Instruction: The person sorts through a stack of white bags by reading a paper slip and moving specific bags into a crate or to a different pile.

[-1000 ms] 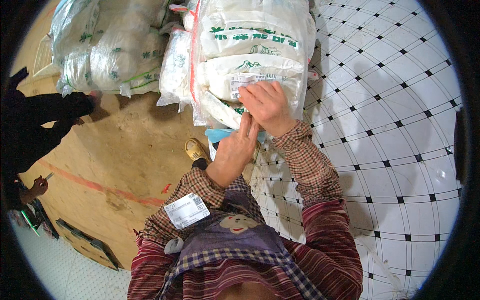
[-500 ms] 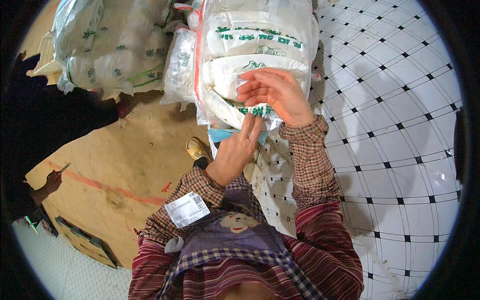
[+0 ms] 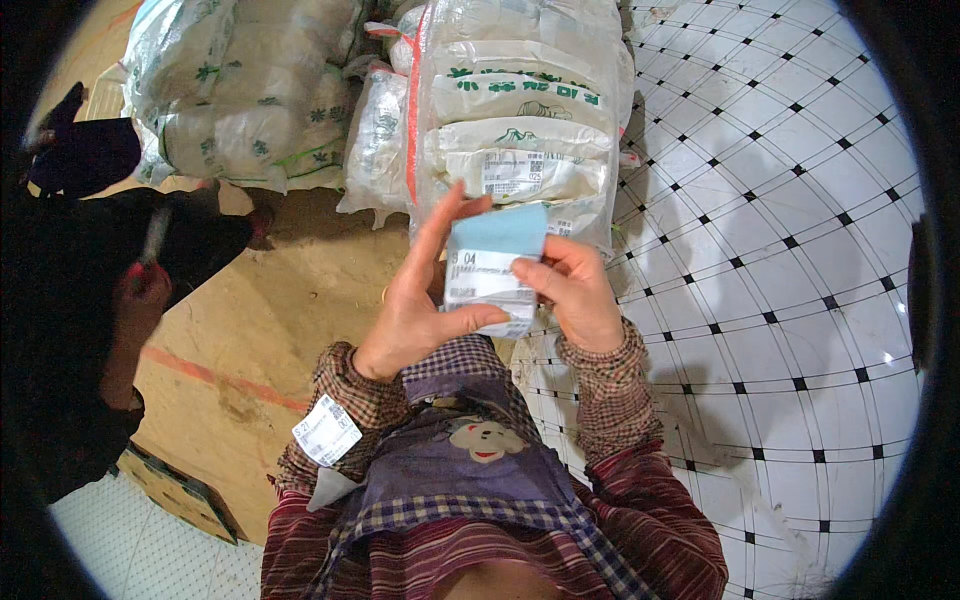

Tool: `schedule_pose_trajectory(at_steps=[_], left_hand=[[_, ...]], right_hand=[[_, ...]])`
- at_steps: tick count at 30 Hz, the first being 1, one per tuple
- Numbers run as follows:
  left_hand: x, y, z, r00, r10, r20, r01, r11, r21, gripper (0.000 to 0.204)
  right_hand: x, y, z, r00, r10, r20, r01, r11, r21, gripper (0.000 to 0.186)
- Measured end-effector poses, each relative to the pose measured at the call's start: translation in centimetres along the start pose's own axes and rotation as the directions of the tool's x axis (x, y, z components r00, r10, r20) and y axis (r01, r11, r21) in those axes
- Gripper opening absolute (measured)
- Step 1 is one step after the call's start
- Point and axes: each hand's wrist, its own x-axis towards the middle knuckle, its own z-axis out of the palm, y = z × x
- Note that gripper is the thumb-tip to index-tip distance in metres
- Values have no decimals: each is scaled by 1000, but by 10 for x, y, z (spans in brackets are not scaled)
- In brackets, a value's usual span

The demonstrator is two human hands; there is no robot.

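Note:
A small stack of white printed labels with a pale blue backing sheet (image 3: 495, 232) is in front of my chest, held by both hands. My left hand (image 3: 415, 315) grips its left side, with the thumb across the lower front and the fingers behind. From the right, my right hand (image 3: 582, 300) pinches the stack's edge between thumb and fingers. Just beyond is a large clear plastic bag (image 3: 418, 110) with a red edge, packed with white, green-printed sacks (image 3: 520, 100). A white label (image 3: 515, 172) lies on one of the nearer sacks. Another label (image 3: 327, 431) clings to my left sleeve.
More clear-wrapped sacks (image 3: 250, 100) stand at the far left. A person in dark clothes (image 3: 200, 235) is at the left, their hand (image 3: 145, 290) around a blurred, thin tool (image 3: 157, 235). Brown flooring (image 3: 260, 330) meets white tiles (image 3: 780, 300) at the right.
Both hands have come back from the bagged sacks toward me, and the label stack is now raised between them. A label shows on the sack. The other person's hand has moved up and right.

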Motion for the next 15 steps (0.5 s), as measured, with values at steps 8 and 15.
schedule_pose_trajectory(at_steps=[8,15], left_hand=[[-24,-20,-3,970,-244,17,240,961,138,79],[-32,-18,-5,943,-318,96,304,943,131,55]], right_hand=[[-4,-1,1,985,-94,-145,124,969,213,22],[6,-4,-6,971,-71,-229,141,942,305,24]])
